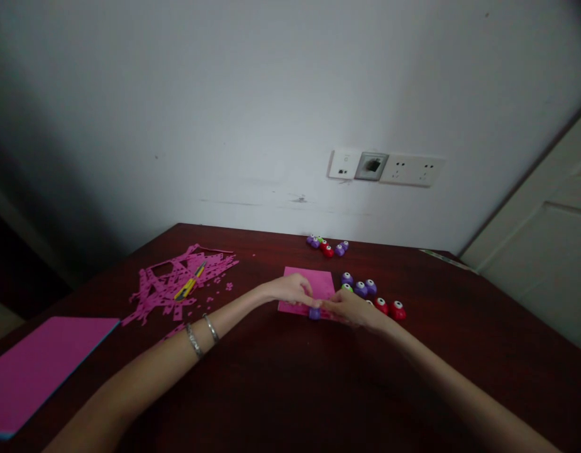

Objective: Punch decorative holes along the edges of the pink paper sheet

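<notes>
A small purple craft paper punch (314, 313) sits at the near edge of a pink sheet of paper (314, 279) on the dark red-brown table. My left hand (290, 289) reaches in over the sheet with its fingers curled, its tips closed at the top of the punch. From the other side my right hand (351, 307) also has its fingertips closed on the punch, and it covers the sheet's near right corner. My fingers hide the top of the punch.
More punches in purple, green and red (398, 310) stand right of the sheet; another group (328, 251) is near the wall. Pink paper scraps (165, 283) with a yellow cutter (190, 283) lie left. Closer left is a pink sheet stack (55, 358).
</notes>
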The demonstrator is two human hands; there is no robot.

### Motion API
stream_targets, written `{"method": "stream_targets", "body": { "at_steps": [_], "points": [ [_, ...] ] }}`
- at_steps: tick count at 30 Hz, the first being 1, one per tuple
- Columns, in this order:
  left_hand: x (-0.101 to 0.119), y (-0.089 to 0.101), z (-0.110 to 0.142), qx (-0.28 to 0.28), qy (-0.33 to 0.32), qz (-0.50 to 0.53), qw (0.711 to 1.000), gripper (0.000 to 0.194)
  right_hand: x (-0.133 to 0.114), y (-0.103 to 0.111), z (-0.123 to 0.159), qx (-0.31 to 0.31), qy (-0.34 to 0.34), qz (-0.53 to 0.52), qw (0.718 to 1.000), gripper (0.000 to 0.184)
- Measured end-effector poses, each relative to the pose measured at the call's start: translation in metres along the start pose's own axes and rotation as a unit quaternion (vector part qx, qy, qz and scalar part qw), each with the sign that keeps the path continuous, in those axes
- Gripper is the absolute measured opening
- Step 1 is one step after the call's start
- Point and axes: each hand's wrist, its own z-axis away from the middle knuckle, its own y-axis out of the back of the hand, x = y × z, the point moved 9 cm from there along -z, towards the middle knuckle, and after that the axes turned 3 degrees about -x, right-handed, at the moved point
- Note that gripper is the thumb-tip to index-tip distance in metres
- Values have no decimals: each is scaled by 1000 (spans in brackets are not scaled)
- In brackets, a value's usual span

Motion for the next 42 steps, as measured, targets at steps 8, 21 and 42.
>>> {"method": "stream_targets", "body": {
  "at_steps": [8,21,42],
  "points": [
    [-14,18,15,56,0,-31,998,45,-2,23,14,91,42,-29,995,47],
    [-25,44,19,107,-46,-126,985,26,-4,12,24,206,92,100,969,31],
    [-38,29,3,88,-47,-125,987,44,-35,-14,26,214,36,299,929,38]
  ]
}}
